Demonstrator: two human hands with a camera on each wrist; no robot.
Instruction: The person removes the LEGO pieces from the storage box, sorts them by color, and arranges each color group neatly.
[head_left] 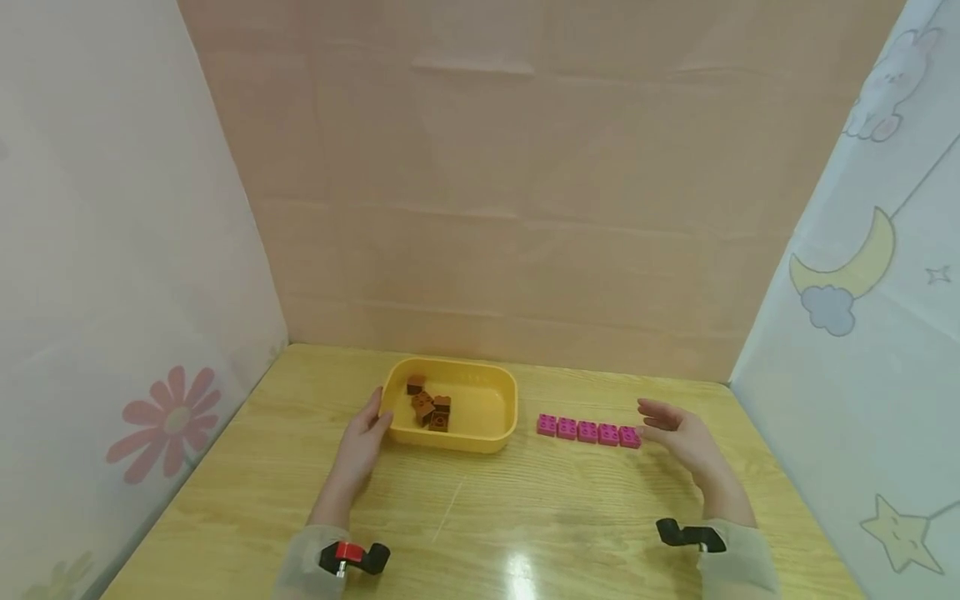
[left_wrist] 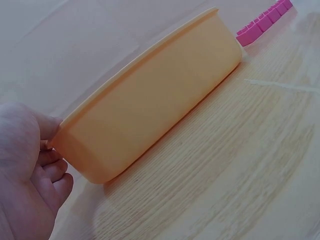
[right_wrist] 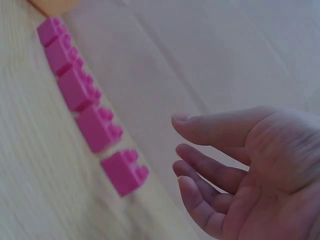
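My left hand (head_left: pixel 363 442) grips the left end of a yellow plastic tray (head_left: pixel 453 443). In the left wrist view, its thumb lies at the rim and the other fingers bend against the outer wall. Several orange-brown toy building blocks (head_left: pixel 423 406) sit jumbled in the tray's left half. To the right of the tray, a row of pink toy building blocks (head_left: pixel 588 431) stands studs up on the table. My right hand (head_left: pixel 686 442) hovers by the row's right end, fingers loosely bent and holding nothing. The right wrist view shows a gap between its fingertips and the nearest pink block (right_wrist: pixel 121 172).
The wooden table (head_left: pixel 480 517) meets a tan backdrop (head_left: pixel 525 208) behind the tray. White printed cloth panels stand at the left (head_left: pixel 135 250) and right (head_left: pixel 900 375). Dark camera mounts (head_left: pixel 686 535) are strapped at both wrists.
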